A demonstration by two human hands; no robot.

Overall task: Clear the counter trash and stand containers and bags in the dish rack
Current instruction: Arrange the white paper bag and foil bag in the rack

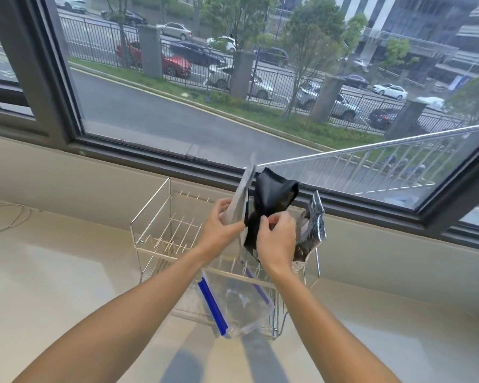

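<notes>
Above the wire dish rack (161, 217), your left hand (219, 230) grips a grey pouch (242, 194); your right hand (277, 239) pinches a crumpled black bag (268, 200), its lower part hidden behind your hand.

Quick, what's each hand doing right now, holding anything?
Left hand: grips the grey pouch.
Right hand: pinches the black bag over the dish rack.

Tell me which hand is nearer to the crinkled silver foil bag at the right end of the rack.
Right. The right hand pinches the black bag right beside the foil bag; the left hand is farther off, across the black bag.
</notes>
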